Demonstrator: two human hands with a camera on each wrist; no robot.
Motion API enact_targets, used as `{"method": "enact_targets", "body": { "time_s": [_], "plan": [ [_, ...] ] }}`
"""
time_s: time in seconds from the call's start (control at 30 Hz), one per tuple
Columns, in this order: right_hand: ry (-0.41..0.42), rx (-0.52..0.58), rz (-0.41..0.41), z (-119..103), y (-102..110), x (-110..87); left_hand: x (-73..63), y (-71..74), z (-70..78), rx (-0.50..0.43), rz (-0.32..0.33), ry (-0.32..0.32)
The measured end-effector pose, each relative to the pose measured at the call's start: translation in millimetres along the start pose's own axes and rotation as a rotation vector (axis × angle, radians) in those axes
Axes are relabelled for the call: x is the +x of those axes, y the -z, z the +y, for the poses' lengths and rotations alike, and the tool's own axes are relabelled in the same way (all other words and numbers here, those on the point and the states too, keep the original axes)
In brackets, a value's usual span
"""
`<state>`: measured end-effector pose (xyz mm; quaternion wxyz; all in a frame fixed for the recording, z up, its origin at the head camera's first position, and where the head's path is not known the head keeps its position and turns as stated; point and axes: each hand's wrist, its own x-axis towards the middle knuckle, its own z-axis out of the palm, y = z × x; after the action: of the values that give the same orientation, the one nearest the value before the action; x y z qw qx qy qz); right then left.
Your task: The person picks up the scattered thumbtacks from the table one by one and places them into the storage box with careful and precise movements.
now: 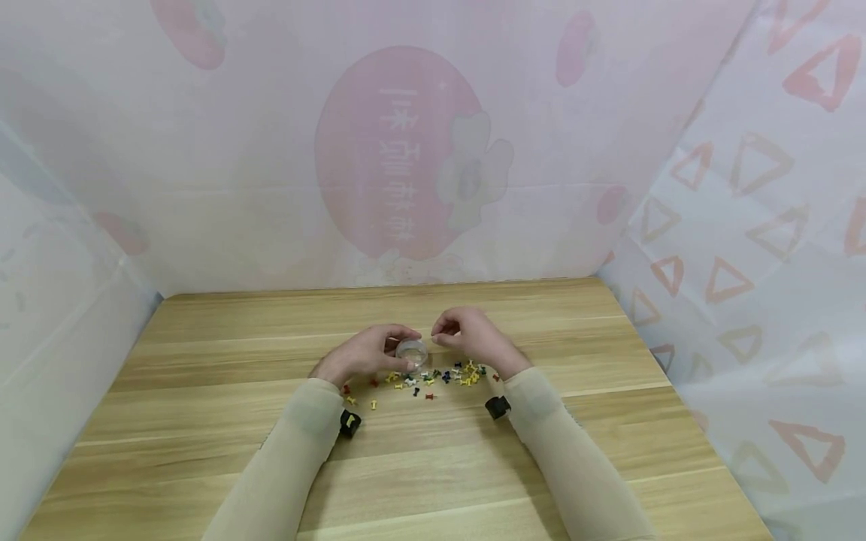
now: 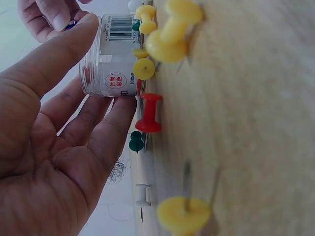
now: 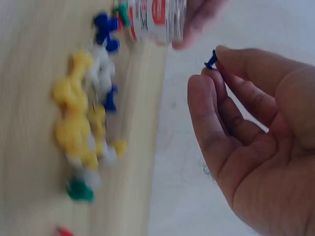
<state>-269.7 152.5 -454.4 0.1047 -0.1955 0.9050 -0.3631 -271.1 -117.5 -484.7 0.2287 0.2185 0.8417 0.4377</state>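
1. Pale walls with pink and red pictures [image 1: 575, 225] stand behind and at both sides, so a reach has to stop there.
2. The flat brown wooden table [image 1: 419, 481] is wide. Its back edge runs along the wall. Both hands are well away from the side edges, so there looks to be good room to move sideways.
3. The left hand [image 1: 368, 351] curls round a clear round plastic jar with a white label [image 2: 117, 56], thumb on one side, fingers on the other. The right hand [image 1: 476, 336] has its thumb and fingertip nearly together, pinching a tiny blue plastic push pin [image 3: 211, 60].
4. The jar is upright, between the hands. It should be light, stiff and a bit slippery — best held round its sides, with the rim left free.
5. Loose yellow, white, blue, green and red plastic push pins [image 3: 74, 130] lie near the jar. They could roll and poke.
6. The blue push pin is up in the air, near the jar's rim. It should feel light, hard and smooth. Hold its plastic part — I can't tell where its needle points.
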Motion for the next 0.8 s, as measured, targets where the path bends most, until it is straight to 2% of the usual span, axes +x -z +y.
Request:
{"method": "enact_targets", "body": {
  "time_s": [0.2, 0.37, 0.6, 0.8],
  "plan": [
    [-0.035, 0.116, 0.018, -7, -18, 2.2, -2.8, 0.1, 1.3, -0.034, -0.004, 0.015],
    [-0.036, 0.145, 0.009, -10, -25, 0.3, -2.3, -0.8, 1.3, -0.038, -0.004, 0.027],
    [-0.045, 0.145, 0.002, -11, -25, 0.0, -1.5, -1.0, -0.2, -0.010, 0.005, 0.022],
    [-0.100, 0.129, 0.009, -7, -14, -1.4, -2.6, -0.5, -0.7, 0.014, 0.018, 0.010]
  ]
}}
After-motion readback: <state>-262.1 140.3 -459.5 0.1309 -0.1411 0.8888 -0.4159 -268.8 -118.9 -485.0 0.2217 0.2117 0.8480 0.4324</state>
